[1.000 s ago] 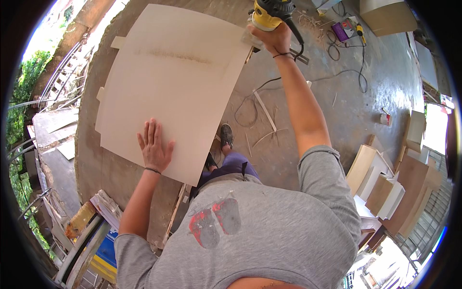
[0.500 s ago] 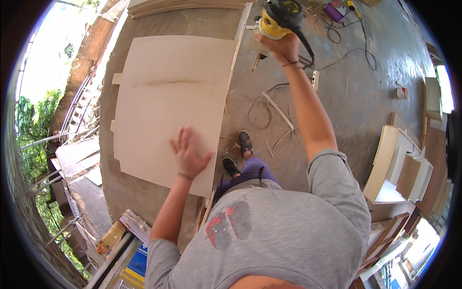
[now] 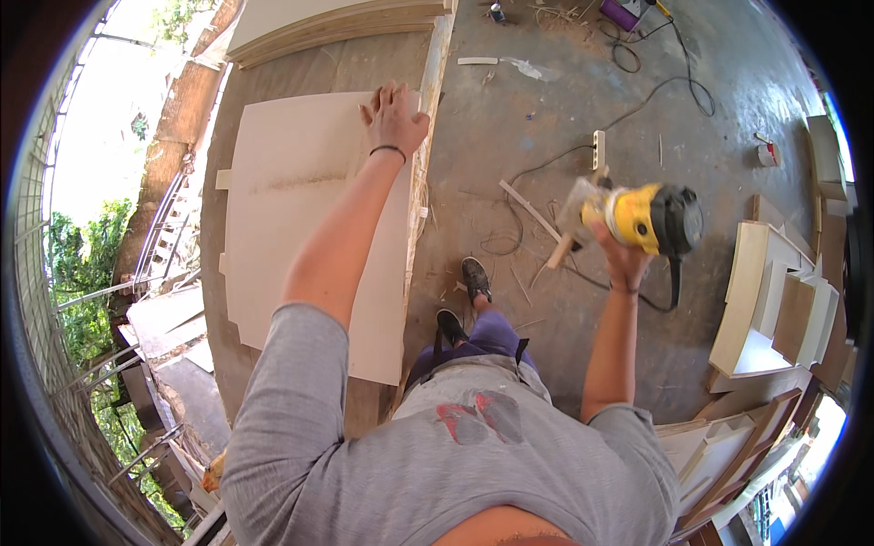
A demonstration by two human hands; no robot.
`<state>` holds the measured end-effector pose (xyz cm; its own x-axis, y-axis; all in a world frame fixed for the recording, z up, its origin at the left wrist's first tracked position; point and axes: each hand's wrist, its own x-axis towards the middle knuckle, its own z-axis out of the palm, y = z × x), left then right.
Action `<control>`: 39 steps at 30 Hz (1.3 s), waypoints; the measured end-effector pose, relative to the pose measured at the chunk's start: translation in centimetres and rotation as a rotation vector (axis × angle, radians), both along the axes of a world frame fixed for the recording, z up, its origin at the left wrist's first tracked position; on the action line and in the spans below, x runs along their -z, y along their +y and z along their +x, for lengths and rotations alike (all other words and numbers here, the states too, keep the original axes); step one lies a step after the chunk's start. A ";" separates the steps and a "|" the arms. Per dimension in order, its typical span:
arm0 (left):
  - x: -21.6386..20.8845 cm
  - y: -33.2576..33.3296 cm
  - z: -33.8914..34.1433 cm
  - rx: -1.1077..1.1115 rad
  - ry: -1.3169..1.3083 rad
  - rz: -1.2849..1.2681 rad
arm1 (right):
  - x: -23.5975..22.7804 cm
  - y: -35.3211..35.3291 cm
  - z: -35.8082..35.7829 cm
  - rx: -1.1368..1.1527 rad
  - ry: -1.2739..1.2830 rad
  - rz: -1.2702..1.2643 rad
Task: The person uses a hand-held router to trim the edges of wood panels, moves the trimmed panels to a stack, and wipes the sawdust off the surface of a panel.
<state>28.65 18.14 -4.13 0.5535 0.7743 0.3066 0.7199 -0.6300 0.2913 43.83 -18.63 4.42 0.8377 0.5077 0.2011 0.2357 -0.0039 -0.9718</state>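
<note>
A yellow-and-black power tool [image 3: 646, 218] is gripped in the right hand [image 3: 622, 255], which is closed around its yellow body near the clear base; the tool is tipped on its side, with its black end pointing to the right, and held above the floor. A short wooden piece [image 3: 560, 253] shows at the base end, just left of the right hand (whether it is fixed to the tool, I cannot tell). The tool's dark cord hangs just beside the right wrist.

The other thing in hand is a large pale panel [image 3: 309, 227], under and nearer the body than the left hand [image 3: 396, 118]. That hand lies palm down at the panel's far right corner, fingers a little spread and clamped on nothing that shows; the two hands are well apart. A brownish streak [image 3: 305, 180] crosses the panel to the left of the left wrist, which wears a dark band [image 3: 388, 153].

The panel lies flat on a brown worktop [image 3: 319, 68], and beyond the left hand some stacked boards [image 3: 341, 27] rest on the same top. Ahead of the right hand, a pale power strip [image 3: 598, 150] is on the floor [image 3: 510, 109], with a thin wooden strip [image 3: 530, 207] between the two hands. Well to the right of the right hand are a white-and-red pot [image 3: 769, 155] and, nearer the body, pale box-like woodwork [image 3: 751, 273].
</note>
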 end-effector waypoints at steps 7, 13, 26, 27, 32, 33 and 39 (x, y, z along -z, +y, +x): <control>-0.3 0.8 2.0 0.035 0.041 -0.081 | 0.8 -9.4 -2.3 0.187 -0.024 -0.006; 0.3 -3.3 2.7 0.199 -0.124 0.000 | 1.2 -14.5 -4.1 0.315 -0.070 -0.012; -4.1 -15.8 -12.1 0.575 -0.006 -0.231 | -2.6 -15.7 -9.5 0.322 -0.107 0.062; -4.7 -17.2 -15.6 0.605 0.069 -0.277 | -2.5 -15.5 -10.1 0.319 -0.129 0.051; -3.4 -21.6 -26.8 0.385 0.086 -0.220 | -2.0 -11.8 -13.1 0.152 -0.130 -0.024; -3.5 -21.8 -26.8 0.369 0.073 -0.219 | -1.7 -10.8 -13.7 0.132 -0.134 -0.037; -3.4 -21.7 -25.2 0.301 -0.065 -0.262 | -1.2 -2.4 -19.0 -0.091 -0.226 -0.116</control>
<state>3.49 -3.55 -0.71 0.7532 0.6375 0.1621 0.4894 -0.7078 0.5093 24.81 -21.07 5.62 0.7279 0.6096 0.3138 0.4512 -0.0814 -0.8887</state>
